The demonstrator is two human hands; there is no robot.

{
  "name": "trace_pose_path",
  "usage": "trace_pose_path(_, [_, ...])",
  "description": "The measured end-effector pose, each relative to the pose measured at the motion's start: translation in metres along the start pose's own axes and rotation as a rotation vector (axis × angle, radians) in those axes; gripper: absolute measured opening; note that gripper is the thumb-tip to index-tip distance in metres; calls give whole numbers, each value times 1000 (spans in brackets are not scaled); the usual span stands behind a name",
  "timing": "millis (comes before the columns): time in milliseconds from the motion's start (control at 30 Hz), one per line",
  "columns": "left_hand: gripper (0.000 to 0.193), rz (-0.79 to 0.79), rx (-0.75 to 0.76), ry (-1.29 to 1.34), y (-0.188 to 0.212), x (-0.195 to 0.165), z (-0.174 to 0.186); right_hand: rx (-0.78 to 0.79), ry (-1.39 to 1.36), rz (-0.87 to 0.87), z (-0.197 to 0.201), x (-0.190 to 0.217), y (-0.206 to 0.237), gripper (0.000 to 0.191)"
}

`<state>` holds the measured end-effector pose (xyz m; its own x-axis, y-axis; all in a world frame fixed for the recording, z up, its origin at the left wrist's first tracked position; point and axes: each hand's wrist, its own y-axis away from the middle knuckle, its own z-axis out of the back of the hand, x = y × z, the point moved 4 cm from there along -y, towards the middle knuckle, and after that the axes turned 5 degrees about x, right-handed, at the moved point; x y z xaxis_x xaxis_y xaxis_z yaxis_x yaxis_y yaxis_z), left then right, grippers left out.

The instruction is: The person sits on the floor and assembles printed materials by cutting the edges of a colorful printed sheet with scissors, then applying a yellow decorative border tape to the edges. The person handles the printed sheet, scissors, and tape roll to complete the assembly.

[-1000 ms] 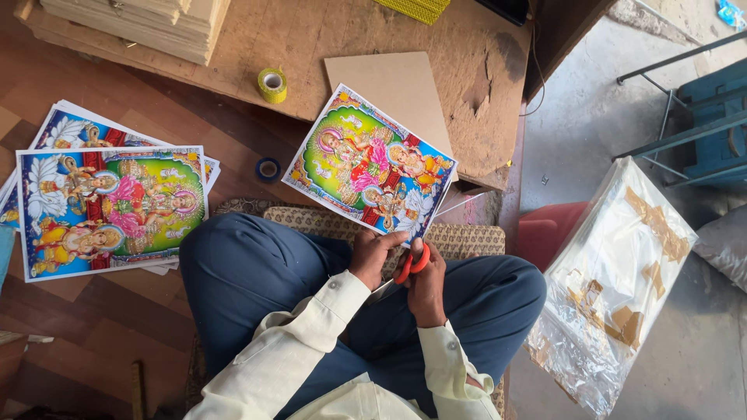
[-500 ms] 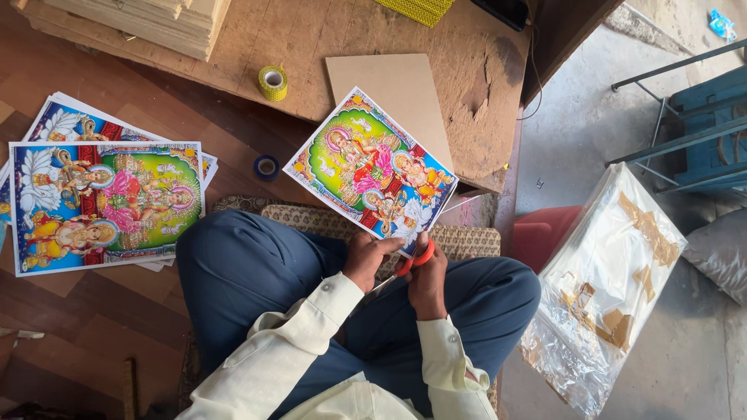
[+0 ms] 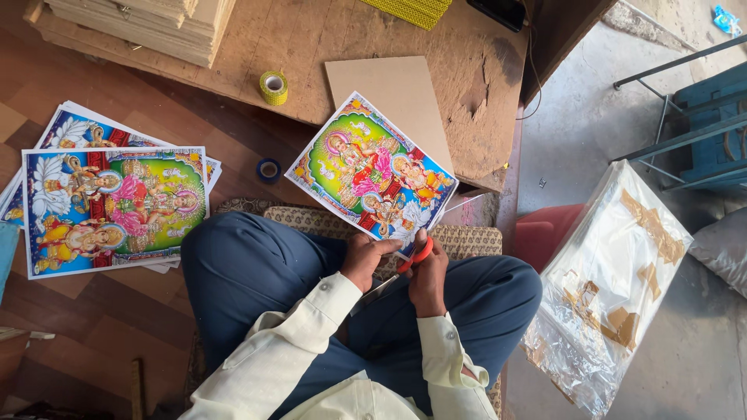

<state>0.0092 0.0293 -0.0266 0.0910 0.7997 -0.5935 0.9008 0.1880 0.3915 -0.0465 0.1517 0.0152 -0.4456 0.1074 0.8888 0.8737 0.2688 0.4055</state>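
Trimming a colourful print [image 3: 372, 173] over my lap, cross-legged on a woven mat [image 3: 467, 237].

My left hand [image 3: 366, 257] gripped the print's lower edge; my right hand [image 3: 426, 274] was clenched round red-handled scissors [image 3: 412, 260]. Beyond it lay a cardboard sheet [image 3: 385, 85] and a yellow tape roll [image 3: 273, 87] on a worn wooden board [image 3: 342, 39]; a stack of prints [image 3: 109, 206] sat on the wood floor [image 3: 70, 327], grey concrete [image 3: 591, 117] to my right.

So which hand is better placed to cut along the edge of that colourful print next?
Right, probably. The right hand grips the orange-handled scissors at the near edge of the print, while the left hand pinches the print's near edge, steadying it.
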Motion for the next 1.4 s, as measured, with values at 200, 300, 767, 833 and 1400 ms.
trace_pose_path(200, [26,30,53,-20,6,-1,6,7,-54,40,6,-9,-8,37])
trace_pose_path(300, [23,85,-24,-122,5,2,11,-28,-29,60,10,-13,-8,38])
trace_pose_path(767, [29,8,-63,-16,1,-18,9,61,321,-360,-12,-10,125,39])
trace_pose_path(833, [29,-46,-53,-79,-3,-21,8,101,613,-218,-14,0,132,48])
trace_pose_path(1400, [50,-369,-262,-755,-78,-115,1,261,1357,618,-2,109,-73,79])
